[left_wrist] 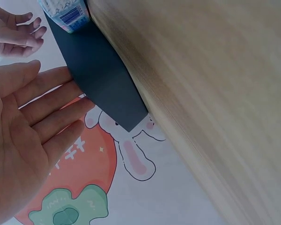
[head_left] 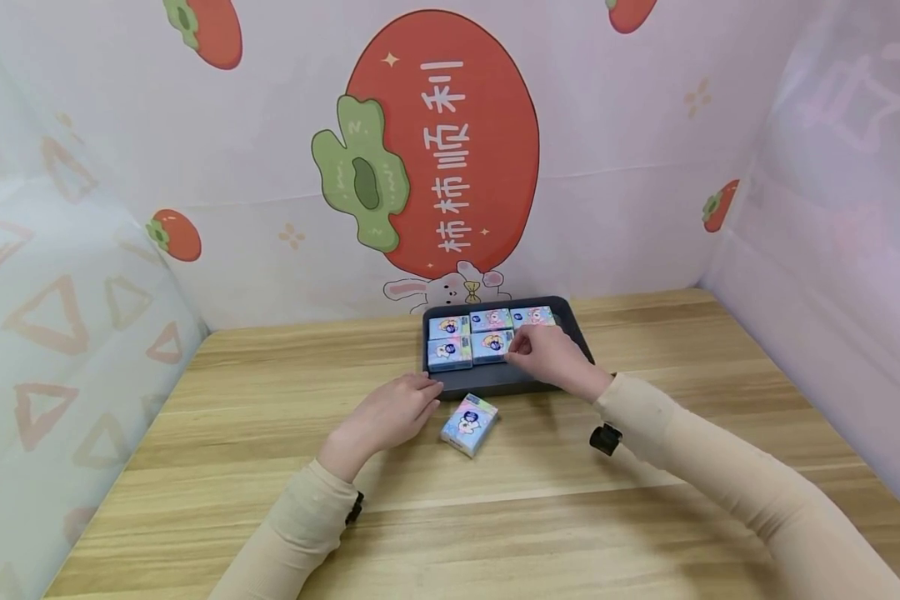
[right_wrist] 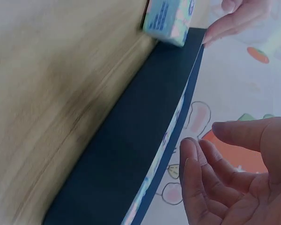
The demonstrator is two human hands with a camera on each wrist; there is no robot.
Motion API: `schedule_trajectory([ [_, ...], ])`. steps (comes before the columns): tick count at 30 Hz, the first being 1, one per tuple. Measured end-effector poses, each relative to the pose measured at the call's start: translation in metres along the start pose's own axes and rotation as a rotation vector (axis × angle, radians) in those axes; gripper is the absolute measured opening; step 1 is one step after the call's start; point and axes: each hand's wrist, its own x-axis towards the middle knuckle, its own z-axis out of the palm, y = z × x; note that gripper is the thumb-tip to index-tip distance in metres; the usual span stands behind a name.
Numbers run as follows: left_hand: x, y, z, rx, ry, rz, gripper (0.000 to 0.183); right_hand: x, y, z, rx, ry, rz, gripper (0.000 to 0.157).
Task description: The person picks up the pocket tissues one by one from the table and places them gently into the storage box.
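Observation:
A dark grey tray (head_left: 487, 382) near the back of the table holds several small blue cartoon-printed packs, which look like pocket tissue packs, in two rows. My left hand (head_left: 390, 412) rests straight fingers on the tray's front left rim; in the left wrist view its palm faces the camera and holds nothing. Over the tray's right part is my right hand (head_left: 549, 354), its fingertips beside the front-row middle pack (head_left: 491, 346). The right wrist view shows loosely bent fingers (right_wrist: 194, 187) with a gap to the thumb and nothing between. One loose pack (head_left: 470, 425) lies tilted before the tray.
The wooden table (head_left: 270, 533) reaches back to a white backdrop (head_left: 615, 208) printed with large persimmons and a rabbit. Printed cloth walls stand on the left and right. A small black device (head_left: 606, 439) is strapped under the right wrist.

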Motion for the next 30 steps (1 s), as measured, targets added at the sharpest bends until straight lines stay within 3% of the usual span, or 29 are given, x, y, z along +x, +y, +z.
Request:
schedule_trajectory([
  [11, 0.0, 0.0, -0.001, -0.002, 0.0, -0.005, 0.035, -0.011, -0.005, 0.009, 0.024, -0.005, -0.053, 0.016],
  [30, 0.001, 0.0, 0.0, 0.016, -0.011, -0.005, 0.036, -0.023, -0.015, 0.03, 0.002, -0.044, -0.045, 0.013],
])
